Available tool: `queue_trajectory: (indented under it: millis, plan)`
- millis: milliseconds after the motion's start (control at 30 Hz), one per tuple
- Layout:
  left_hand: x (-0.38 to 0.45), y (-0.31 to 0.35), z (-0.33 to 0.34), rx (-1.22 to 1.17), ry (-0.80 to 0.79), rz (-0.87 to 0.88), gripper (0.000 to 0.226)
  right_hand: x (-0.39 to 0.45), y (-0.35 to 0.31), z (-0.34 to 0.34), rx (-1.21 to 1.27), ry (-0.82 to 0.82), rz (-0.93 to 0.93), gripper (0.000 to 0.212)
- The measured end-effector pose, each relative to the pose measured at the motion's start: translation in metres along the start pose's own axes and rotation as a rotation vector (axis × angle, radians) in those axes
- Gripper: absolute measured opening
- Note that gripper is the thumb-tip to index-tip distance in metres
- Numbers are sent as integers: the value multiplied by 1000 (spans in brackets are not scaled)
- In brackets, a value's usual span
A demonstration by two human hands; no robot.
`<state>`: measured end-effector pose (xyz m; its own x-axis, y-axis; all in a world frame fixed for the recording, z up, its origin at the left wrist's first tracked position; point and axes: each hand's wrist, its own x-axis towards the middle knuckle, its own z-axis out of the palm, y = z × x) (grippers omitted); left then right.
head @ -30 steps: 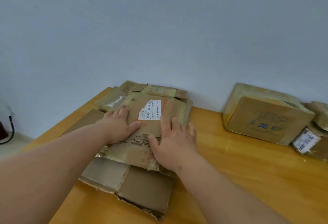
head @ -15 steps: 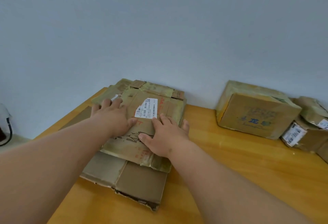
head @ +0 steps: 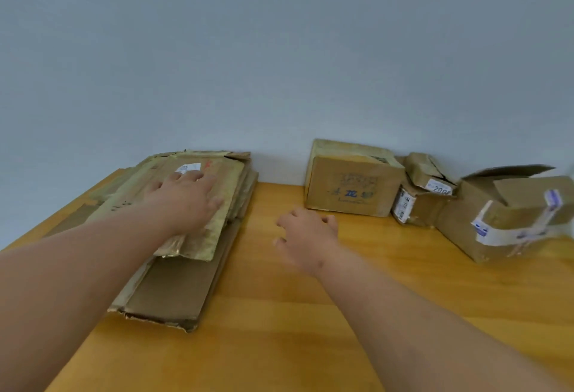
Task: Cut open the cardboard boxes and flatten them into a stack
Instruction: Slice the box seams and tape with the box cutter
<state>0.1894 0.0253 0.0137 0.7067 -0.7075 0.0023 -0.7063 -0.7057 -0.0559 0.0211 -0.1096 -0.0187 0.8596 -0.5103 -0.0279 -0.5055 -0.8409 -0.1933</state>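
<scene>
Both hands are spread: the left hand (head: 186, 202) presses flat on the stack of flattened cardboard (head: 186, 236) at the table's (head: 279, 329) left; the right hand (head: 306, 233) hovers loosely, holding nothing. Unflattened boxes (head: 351, 186) line the far wall.

The left hand (head: 183, 202) lies flat over the middle of the flattened cardboard stack (head: 186, 283), hiding that part of the top sheet and the lower edge of its white label (head: 187, 168), whose print is too small to read. The lower sheets show only at their edges. The right hand (head: 306, 233) is motion-blurred, so how its fingers lie cannot be told. On the closed box (head: 348, 189) at 1 o'clock, the blue print is too smeared to make out. At 3 o'clock the open taped box (head: 497, 220) is cut by the picture's right edge, and it hides part of the small labelled boxes (head: 419, 199) behind it.
</scene>
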Motion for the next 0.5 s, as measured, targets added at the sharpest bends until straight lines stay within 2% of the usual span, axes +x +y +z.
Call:
queue_trajectory:
  millis: [267,500]
  plan:
    - [-2,98,-3,-69,5,98,66,-41,103,-6,9,-62,222,40]
    - [33,155,8,-142,-1,95,75,-20,157,-17,91,45,279,46]
